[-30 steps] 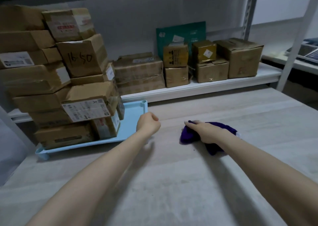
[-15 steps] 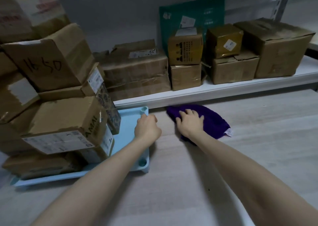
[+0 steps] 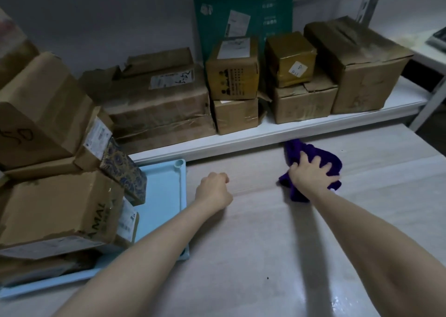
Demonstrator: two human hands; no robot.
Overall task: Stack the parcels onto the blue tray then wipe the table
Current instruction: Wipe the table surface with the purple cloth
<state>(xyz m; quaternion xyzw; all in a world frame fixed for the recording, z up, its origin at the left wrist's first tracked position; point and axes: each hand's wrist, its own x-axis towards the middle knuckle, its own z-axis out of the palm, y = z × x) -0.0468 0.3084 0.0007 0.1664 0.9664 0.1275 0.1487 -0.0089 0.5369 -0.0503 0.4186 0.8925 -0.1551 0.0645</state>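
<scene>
At the left, the parcels are being carried in a stack by the blue tray, whose right portion is being left bare. Just beside the tray's right rim, the left grip is being rested on the tabletop, clenched and holding nothing. Further right, the purple cloth is being grasped by the right grip, fingers curled into the bunched fabric, and pressed against the tabletop close to the white shelf, on which further cartons are being stored.

fuzzy cloth; cardboard parcels; woodgrain table
</scene>
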